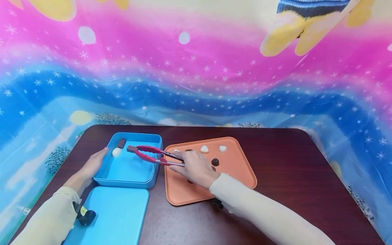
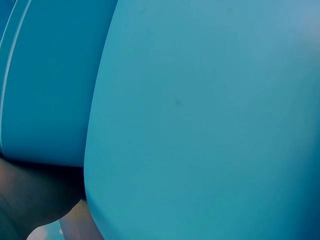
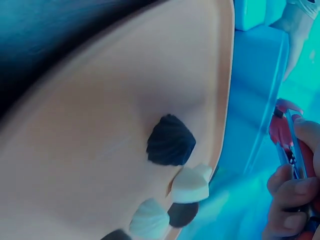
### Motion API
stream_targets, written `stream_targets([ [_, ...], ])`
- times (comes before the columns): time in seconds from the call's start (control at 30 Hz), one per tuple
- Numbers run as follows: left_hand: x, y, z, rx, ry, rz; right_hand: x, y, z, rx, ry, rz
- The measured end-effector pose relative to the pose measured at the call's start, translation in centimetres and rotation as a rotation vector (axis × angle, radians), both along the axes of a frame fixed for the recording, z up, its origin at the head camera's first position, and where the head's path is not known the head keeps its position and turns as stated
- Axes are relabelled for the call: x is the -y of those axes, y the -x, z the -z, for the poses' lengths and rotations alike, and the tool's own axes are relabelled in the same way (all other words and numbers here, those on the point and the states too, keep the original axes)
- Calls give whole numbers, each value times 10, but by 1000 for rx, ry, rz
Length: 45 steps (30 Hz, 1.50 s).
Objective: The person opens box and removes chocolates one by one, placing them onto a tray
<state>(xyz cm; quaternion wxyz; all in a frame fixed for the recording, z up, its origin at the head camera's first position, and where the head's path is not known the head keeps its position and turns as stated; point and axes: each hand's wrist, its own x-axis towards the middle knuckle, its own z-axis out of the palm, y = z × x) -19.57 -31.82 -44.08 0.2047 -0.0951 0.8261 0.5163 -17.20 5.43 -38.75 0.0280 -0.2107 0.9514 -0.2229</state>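
My right hand [image 1: 197, 168] grips a pair of red-and-metal tongs [image 1: 147, 148] from above the orange tray. In the tong tips is a small brown block [image 1: 132, 149] like a chocolate piece, over the inside of the blue box [image 1: 128, 183]. Another brown block [image 1: 121, 143] and a round white piece [image 1: 116, 152] lie in that box near its far left corner. Along the box's left outer wall rests my left hand [image 1: 90, 168], its fingers mostly straight and reaching the rim. The right wrist view shows the right hand's fingers [image 3: 292, 192] curled round the tongs.
On the orange tray [image 1: 180, 195] are several dark pieces [image 1: 215, 162] and white pieces [image 1: 204, 149], ridged like shells in the right wrist view. A flat blue lid [image 1: 119, 211] lies in front of the box. A patterned cloth [image 1: 196, 68] hangs behind the brown table [image 1: 281, 163].
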Motion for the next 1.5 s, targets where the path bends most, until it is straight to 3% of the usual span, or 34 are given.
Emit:
stream_targets([
  [0.5,2,-1,0,5,8,-12,-31,-15,1,-68,-26,69],
  [0.9,1,-1,0,5,10,-14,-59,-27,2,-64,67,91],
  [1.3,-1,1,-4,12,5,3,-94,-41,0,-74,34,160],
  [1.5,-1,0,-3,30,18,-8,-109,-47,6,-103,42,138],
])
